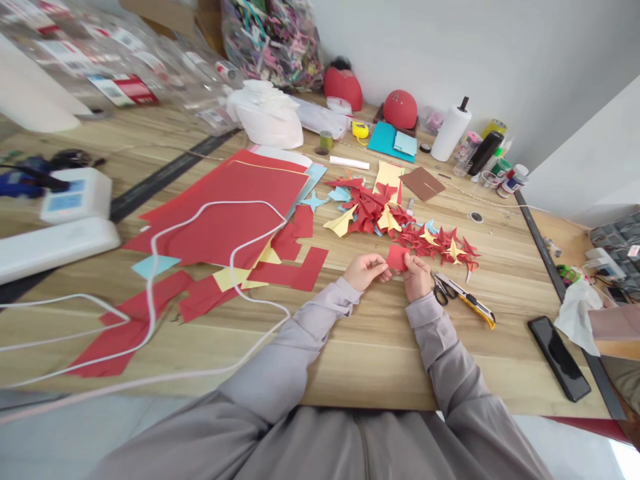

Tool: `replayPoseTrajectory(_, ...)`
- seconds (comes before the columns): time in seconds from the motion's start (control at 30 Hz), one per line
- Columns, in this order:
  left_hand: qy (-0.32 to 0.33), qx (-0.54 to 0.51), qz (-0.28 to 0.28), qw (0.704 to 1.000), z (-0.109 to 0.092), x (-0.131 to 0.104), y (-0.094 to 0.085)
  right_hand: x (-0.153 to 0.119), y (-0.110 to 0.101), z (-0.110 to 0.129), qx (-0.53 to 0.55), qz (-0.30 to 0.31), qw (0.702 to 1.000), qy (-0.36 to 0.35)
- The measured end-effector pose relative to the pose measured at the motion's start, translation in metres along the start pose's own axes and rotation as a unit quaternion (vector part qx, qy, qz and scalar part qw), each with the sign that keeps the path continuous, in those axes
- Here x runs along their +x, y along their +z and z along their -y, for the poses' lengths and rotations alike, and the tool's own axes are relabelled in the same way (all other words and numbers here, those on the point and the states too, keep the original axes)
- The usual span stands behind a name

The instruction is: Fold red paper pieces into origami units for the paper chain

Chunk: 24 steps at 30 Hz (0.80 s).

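Observation:
A small square of red paper (397,258) is held up between my two hands above the table. My right hand (417,276) pinches its right side, thumb in front. At its left edge, my left hand (367,271) has its thumb and fingertips closed on the paper. Just beyond lies a heap of folded red paper pieces (367,208) with a few yellow and blue ones. Red and yellow paper stars (453,248) spread to the right of it. Close to my right hand rest black scissors (441,289) and a yellow utility knife (477,309).
Large red sheets (240,207) and cut red scraps (295,270) cover the left side, with a white cable (233,267) looping over them. A black phone (559,358) lies front right. Bottles (453,130), a tape measure (359,130) and red pincushions (400,109) line the back.

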<state>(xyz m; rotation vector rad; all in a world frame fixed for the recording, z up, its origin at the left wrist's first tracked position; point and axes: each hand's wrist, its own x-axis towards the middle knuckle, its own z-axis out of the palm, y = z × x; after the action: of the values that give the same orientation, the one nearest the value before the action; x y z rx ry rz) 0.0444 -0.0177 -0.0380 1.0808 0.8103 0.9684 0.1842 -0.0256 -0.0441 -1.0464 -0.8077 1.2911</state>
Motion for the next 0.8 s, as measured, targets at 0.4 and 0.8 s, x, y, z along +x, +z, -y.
replayPoseTrajectory(0.4, -0.028, -0.112, 0.005, 0.993, 0.003, 0.004, -0.006, 0.001, 0.001, 0.005, 0.017, -0.024, 0.999, -0.023)
replayPoseTrajectory(0.8, 0.002, -0.051, -0.039, 0.998, 0.003, 0.002, 0.006, 0.004, -0.002, -0.003, 0.004, -0.004, 0.999, -0.042)
